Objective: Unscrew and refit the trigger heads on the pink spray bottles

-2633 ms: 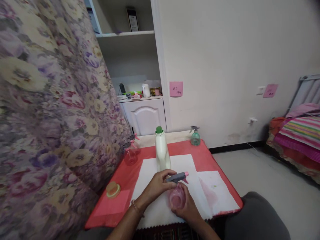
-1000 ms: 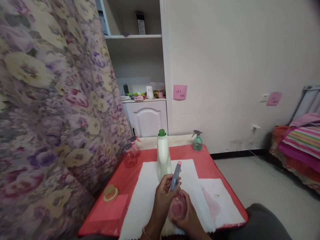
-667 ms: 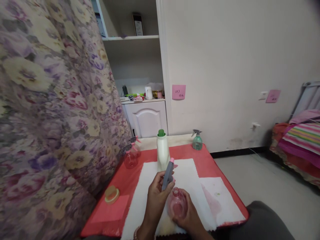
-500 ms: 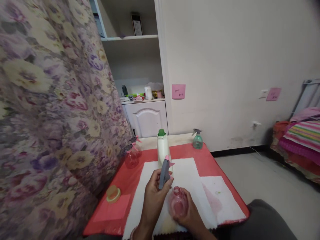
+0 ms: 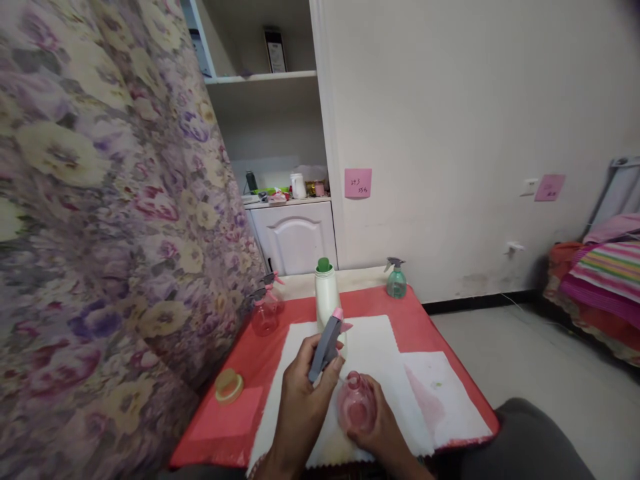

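Observation:
My left hand [image 5: 306, 390] is closed around a grey and pink trigger spray head [image 5: 327, 347], which tilts up to the right. A thin pale tube shows below that hand, close to the bottle mouth; whether it enters the opening I cannot tell. In my right hand [image 5: 380, 427] is a round, clear pink spray bottle [image 5: 357, 407], its neck uncapped and upright. Just beyond my left hand stands a tall whitish bottle [image 5: 327, 290] with a green piece in its open top.
On the red-covered table [image 5: 225, 430] lie white cloths [image 5: 370, 333]. Pink spray bottles [image 5: 264, 319] stand at the left, a green spray bottle [image 5: 396, 283] at the far right. A yellowish round cap [image 5: 229, 387] lies at the left front, beside a floral curtain [image 5: 125, 267].
My left hand has shifted slightly left, and the spray head in it has tilted further to the right. My right hand and the pink bottle stay almost in place.

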The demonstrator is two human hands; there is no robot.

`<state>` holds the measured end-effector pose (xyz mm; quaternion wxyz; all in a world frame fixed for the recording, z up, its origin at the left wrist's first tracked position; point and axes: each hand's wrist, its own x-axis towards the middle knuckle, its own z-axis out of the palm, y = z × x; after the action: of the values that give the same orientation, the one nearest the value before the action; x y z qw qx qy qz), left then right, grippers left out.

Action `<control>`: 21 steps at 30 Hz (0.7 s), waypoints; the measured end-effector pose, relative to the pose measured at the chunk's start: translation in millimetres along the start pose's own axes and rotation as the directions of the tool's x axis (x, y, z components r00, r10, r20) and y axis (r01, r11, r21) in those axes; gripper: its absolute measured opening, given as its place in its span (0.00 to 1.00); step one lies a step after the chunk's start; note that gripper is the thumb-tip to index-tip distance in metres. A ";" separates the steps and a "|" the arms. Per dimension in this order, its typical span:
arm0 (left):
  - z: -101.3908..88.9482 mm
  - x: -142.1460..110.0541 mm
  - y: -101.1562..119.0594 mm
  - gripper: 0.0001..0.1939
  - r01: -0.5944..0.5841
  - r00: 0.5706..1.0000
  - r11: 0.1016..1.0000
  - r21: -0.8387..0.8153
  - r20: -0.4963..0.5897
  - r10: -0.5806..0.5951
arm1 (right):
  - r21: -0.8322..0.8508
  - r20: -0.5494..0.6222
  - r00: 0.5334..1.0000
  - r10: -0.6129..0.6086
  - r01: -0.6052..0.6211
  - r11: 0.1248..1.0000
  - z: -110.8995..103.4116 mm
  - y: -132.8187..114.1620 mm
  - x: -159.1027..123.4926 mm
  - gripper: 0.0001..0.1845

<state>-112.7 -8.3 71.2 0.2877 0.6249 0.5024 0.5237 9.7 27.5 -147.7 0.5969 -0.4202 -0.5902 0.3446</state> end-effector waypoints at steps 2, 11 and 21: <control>2.3 1.2 -1.4 0.14 -0.005 1.000 1.000 0.007 0.018 0.005 | 0.007 0.010 1.000 0.008 -0.008 1.000 0.5 0.3 0.1 0.36; -1.8 5.1 -0.2 0.14 -0.034 0.999 0.999 0.026 0.042 0.033 | -0.008 0.043 0.999 0.025 -0.025 1.000 -4.5 3.7 -0.7 0.42; -38.8 4.6 -22.9 0.20 0.030 0.946 0.926 -0.375 -0.288 -0.147 | -0.056 -0.008 0.998 0.060 -0.060 0.997 -1.4 11.7 -3.8 0.37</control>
<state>-157.1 -3.0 63.6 0.3401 0.4466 0.4627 0.6862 11.9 28.8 -159.8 0.5762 -0.4554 -0.5849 0.3443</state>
